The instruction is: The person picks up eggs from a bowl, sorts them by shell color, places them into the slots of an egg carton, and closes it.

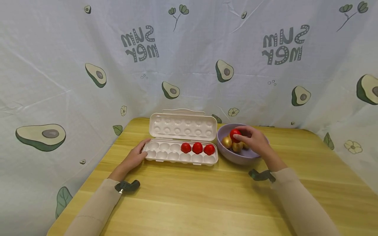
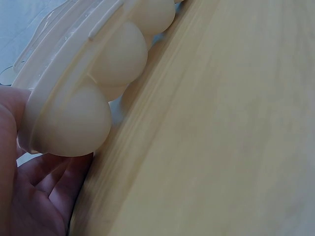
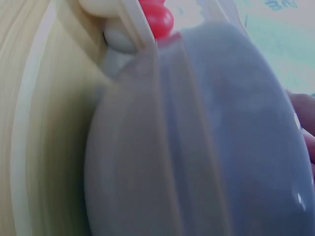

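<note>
A pale egg carton lies open on the table, its lid tipped back. Three red eggs sit in the right part of its back row. My left hand grips the carton's left end; in the left wrist view the thumb lies at the rim and the fingers curl below the end cup. Over a purple bowl, my right hand pinches another red egg between thumb and fingers. Several gold eggs lie in the bowl. The bowl's wall mostly hides that hand in the right wrist view.
The bowl stands close beside the carton's right end. Behind both hangs a white curtain printed with avocados. The wooden table stretches toward me and to the right of the bowl.
</note>
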{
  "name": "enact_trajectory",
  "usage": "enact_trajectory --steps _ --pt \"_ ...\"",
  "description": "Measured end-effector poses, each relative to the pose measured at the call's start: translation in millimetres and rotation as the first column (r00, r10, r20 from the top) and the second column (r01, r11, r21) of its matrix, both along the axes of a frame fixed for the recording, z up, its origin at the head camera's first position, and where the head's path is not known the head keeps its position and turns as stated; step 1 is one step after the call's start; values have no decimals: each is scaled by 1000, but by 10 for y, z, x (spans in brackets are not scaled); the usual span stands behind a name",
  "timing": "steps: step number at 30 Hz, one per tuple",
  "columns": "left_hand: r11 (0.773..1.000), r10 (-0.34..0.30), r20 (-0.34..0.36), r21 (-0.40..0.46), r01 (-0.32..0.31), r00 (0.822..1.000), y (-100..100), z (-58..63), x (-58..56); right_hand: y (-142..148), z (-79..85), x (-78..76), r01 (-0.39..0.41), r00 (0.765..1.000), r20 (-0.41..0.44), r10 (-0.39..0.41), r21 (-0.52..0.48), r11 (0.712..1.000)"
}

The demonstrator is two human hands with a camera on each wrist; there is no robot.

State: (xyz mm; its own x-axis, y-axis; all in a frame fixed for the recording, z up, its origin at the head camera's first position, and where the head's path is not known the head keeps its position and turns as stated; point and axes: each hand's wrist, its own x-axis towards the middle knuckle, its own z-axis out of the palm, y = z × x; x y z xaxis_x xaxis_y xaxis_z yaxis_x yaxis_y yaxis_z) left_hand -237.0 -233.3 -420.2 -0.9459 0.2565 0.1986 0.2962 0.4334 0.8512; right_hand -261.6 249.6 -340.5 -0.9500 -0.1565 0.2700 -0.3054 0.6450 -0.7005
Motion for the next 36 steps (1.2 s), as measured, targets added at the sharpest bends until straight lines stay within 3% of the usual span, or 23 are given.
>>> enact_trajectory --steps 7,16,27,33,36 --pt "1000 -3 2 8 3 1000 -1 2 -1 -219 47 -3 13 1000 -7 -14 -123 992" --pt "1000 -4 -1 19 4 1000 -13 -11 -15 -551 131 -61 -80 996 6 85 -264 961" --pt "1000 -17 -7 22 17 1000 15 -12 -4 -977 146 -128 -188 982 -45 184 -343 920" --pt "999 -18 -13 26 18 1000 13 -8 -6 -1245 239 -23 -280 960 -91 265 -352 893" --pt "999 -13 -10 32 13 1000 6 -8 -9 -1366 277 31 -293 956 -111 271 -329 898"
